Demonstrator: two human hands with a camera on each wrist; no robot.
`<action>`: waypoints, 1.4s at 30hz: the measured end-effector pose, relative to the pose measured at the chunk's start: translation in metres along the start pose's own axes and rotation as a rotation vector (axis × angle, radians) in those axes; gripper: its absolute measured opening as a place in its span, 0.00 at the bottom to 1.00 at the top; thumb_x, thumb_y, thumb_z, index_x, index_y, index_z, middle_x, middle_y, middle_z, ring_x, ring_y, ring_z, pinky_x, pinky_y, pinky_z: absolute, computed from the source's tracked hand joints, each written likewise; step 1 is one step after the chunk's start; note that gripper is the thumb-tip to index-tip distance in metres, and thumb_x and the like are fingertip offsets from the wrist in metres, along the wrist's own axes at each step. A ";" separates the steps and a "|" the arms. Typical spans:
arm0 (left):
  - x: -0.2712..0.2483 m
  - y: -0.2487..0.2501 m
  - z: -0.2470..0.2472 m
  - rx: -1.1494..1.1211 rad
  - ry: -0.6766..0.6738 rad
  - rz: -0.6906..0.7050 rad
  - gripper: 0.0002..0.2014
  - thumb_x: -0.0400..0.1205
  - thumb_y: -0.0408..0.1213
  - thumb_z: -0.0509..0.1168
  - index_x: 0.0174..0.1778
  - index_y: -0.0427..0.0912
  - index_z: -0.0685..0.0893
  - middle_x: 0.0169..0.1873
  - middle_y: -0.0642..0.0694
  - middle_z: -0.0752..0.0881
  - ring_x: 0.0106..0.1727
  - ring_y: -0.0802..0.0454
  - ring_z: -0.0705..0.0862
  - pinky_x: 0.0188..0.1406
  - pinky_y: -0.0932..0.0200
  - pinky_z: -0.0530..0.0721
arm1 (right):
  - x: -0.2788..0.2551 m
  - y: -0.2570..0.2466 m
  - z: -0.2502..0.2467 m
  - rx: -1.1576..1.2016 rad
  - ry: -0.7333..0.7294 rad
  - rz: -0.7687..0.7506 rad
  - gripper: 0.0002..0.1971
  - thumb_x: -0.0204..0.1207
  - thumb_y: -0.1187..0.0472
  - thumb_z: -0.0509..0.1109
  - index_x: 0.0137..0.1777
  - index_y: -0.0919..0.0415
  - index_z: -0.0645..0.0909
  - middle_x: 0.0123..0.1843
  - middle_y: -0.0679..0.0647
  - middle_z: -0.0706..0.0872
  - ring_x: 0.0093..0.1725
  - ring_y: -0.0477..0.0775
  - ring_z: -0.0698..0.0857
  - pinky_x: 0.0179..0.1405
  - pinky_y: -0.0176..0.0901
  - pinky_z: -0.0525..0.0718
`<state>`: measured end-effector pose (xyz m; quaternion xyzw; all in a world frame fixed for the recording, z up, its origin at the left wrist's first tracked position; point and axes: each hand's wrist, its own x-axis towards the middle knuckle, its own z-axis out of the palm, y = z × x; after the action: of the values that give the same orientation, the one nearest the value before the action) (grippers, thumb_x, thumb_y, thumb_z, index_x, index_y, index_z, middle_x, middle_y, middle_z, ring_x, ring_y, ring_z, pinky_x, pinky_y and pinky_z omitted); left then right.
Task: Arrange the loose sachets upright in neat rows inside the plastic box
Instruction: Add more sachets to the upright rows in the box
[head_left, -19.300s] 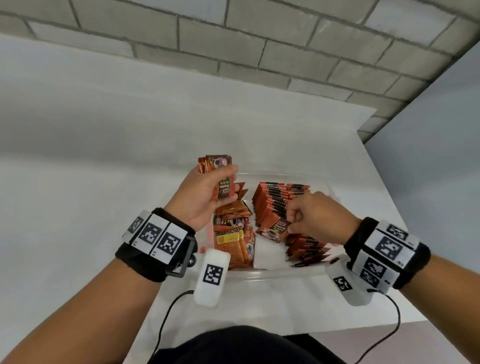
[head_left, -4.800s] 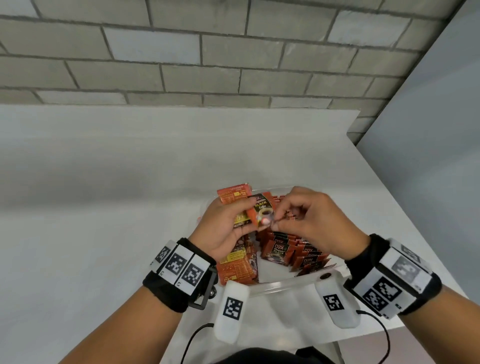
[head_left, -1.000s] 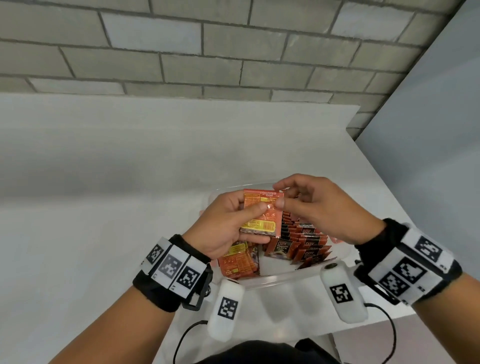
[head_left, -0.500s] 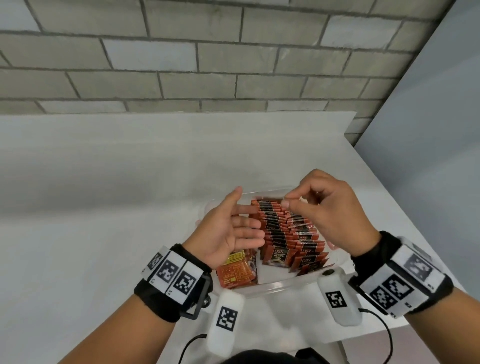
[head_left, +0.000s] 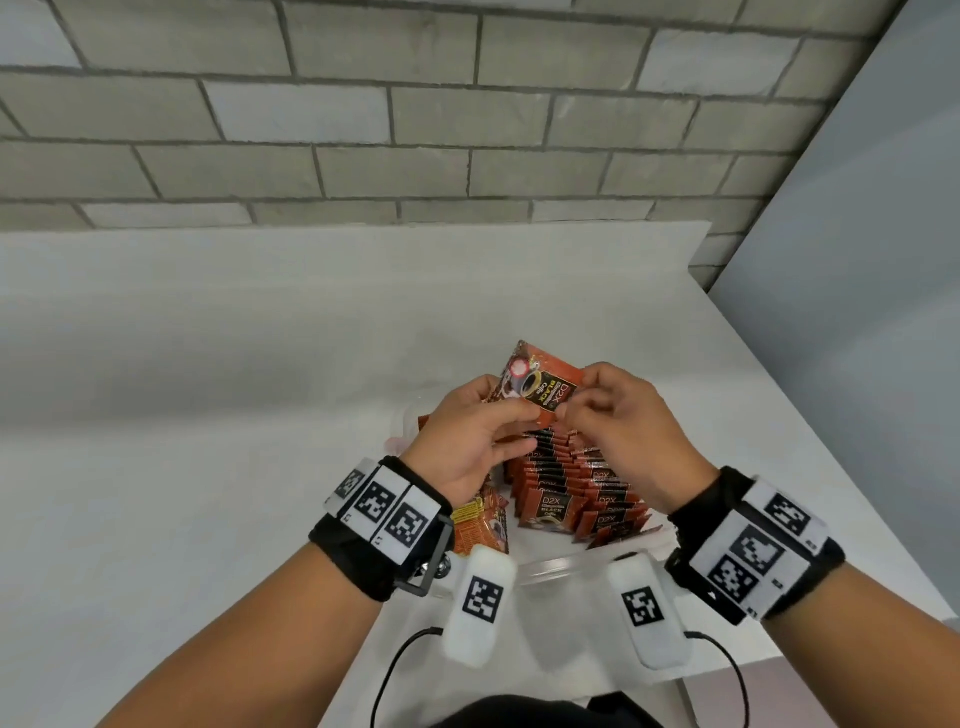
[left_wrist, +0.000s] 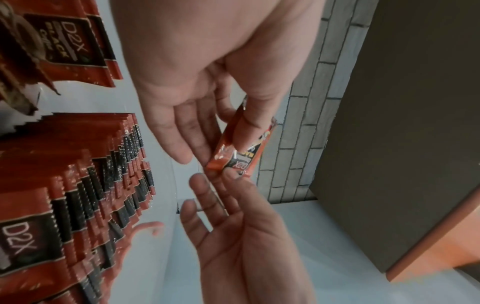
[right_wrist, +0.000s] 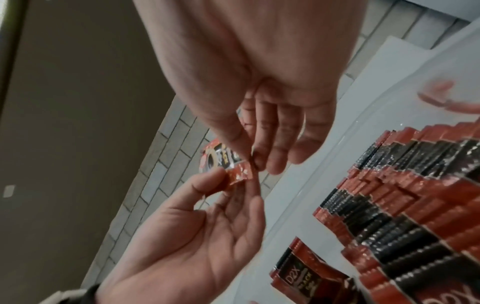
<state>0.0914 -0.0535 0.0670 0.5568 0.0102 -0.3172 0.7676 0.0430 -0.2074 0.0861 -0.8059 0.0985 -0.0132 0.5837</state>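
Hands meet above the clear plastic box (head_left: 566, 564), both pinching one orange-red foil sachet with a black label panel (head_left: 540, 387). The left hand (head_left: 470, 436) grasps the sachet's lower left part between thumb and fingers; in the left wrist view its thumb (left_wrist: 255, 115) lies across the printed face while the remaining fingers (left_wrist: 182, 131) extend loosely behind it. The right hand (head_left: 621, 431) grips the sachet's right edge, thumb and forefinger closed on a corner, seen in the right wrist view as a pinch (right_wrist: 246, 152) on the crimped foil strip (right_wrist: 240, 174); the other fingers hang relaxed. The held sachet is tilted, its label turned sideways, raised clear of the packed ones below.

Inside the box, a long row of matching sachets (head_left: 561, 483) stands upright and leaning slightly, with a second row (head_left: 608, 499) just beside it on the right, their tops stepped like shingles. Left of these rows, loose orange sachets (head_left: 480, 519) lie in a jumble, partly hidden under the left wrist. The box sits on a white table (head_left: 208, 415) near its front right corner, with a grey brick wall (head_left: 415, 130) behind. Black wristbands with square-patterned white tags (head_left: 384, 512) wrap both wrists.
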 end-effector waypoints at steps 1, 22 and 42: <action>0.000 0.000 0.001 0.019 0.004 -0.002 0.13 0.77 0.29 0.70 0.57 0.39 0.82 0.47 0.43 0.88 0.46 0.51 0.86 0.43 0.56 0.85 | 0.002 -0.002 -0.001 0.007 0.021 -0.027 0.09 0.77 0.69 0.68 0.43 0.53 0.78 0.35 0.51 0.87 0.38 0.51 0.85 0.43 0.49 0.82; 0.005 -0.006 0.005 0.011 0.082 -0.413 0.15 0.85 0.47 0.58 0.40 0.40 0.77 0.34 0.39 0.84 0.39 0.44 0.82 0.51 0.51 0.80 | -0.009 0.022 0.001 -1.032 -0.486 -0.182 0.03 0.74 0.62 0.72 0.41 0.53 0.83 0.37 0.45 0.87 0.38 0.45 0.84 0.42 0.43 0.82; 0.010 -0.019 0.002 -0.070 -0.003 -0.487 0.09 0.86 0.43 0.57 0.49 0.41 0.75 0.61 0.34 0.81 0.69 0.28 0.76 0.71 0.23 0.65 | -0.011 0.033 0.020 -1.414 -0.460 -0.261 0.04 0.78 0.65 0.62 0.46 0.57 0.77 0.46 0.54 0.85 0.44 0.57 0.85 0.39 0.46 0.78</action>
<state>0.0891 -0.0633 0.0483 0.5105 0.1542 -0.4931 0.6874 0.0298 -0.1968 0.0497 -0.9759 -0.1372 0.1529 -0.0730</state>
